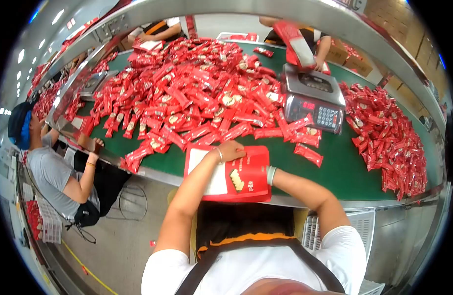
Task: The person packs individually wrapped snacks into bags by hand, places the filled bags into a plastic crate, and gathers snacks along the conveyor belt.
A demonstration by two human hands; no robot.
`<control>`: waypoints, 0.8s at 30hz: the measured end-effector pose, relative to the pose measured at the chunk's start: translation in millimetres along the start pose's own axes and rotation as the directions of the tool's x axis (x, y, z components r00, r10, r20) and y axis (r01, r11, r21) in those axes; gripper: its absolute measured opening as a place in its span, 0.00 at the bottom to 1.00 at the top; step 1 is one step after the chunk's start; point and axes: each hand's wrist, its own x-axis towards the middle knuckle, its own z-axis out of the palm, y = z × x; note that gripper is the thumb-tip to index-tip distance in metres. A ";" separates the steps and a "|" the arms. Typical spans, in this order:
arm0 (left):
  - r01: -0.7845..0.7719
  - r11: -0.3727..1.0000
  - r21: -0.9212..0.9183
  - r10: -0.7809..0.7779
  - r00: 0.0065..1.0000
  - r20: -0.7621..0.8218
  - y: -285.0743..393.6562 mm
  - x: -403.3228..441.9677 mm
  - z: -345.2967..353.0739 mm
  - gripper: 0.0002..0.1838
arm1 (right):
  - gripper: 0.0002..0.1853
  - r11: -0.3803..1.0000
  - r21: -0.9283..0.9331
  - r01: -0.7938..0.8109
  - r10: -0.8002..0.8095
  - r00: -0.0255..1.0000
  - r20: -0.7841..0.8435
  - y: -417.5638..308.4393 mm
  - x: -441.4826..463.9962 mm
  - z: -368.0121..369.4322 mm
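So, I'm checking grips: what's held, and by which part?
The red pouch, apparently by its far edge, in the left hand; right hand hidden at its right edge.

1. Lit by rows of ceiling lights (58, 17), upper L.
2. Laid w/ grey flr (133, 241), marked w/ yellow line (75, 255), btm L.
3. Furnished w/ green-topped table (357, 182), metal-edged.
4. Stacked w/ cardboard boxes (359, 65), upper R.

We have a bag (255, 172) at the near edge of the tabletop (352, 179), our left fingers (238, 153) resting on it. Behind it spreads a heap of packets (187, 91). A scale (315, 105) stands right of that heap, and farther right lies a second pile (391, 142). Boxes (355, 62) sit beyond the tabletop, behind the scale; a crate (312, 233) stands below, to our right.
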 end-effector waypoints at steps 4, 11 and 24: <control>0.058 0.998 0.024 -0.053 0.986 -0.159 13.4 0.7 12.8 0.13 | 0.19 1.000 0.001 0.016 -0.016 1.000 0.010 -5.3 4.1 8.7; 0.086 0.976 0.201 -0.043 0.977 -0.210 -1.4 -18.2 -4.8 0.13 | 0.18 0.999 0.025 0.041 -0.041 0.999 0.000 -12.7 11.0 12.2; 0.334 0.804 0.492 -0.058 0.868 -0.493 83.4 -101.1 10.1 0.30 | 0.14 0.984 0.158 0.087 -0.065 0.988 -0.137 -51.6 6.3 12.7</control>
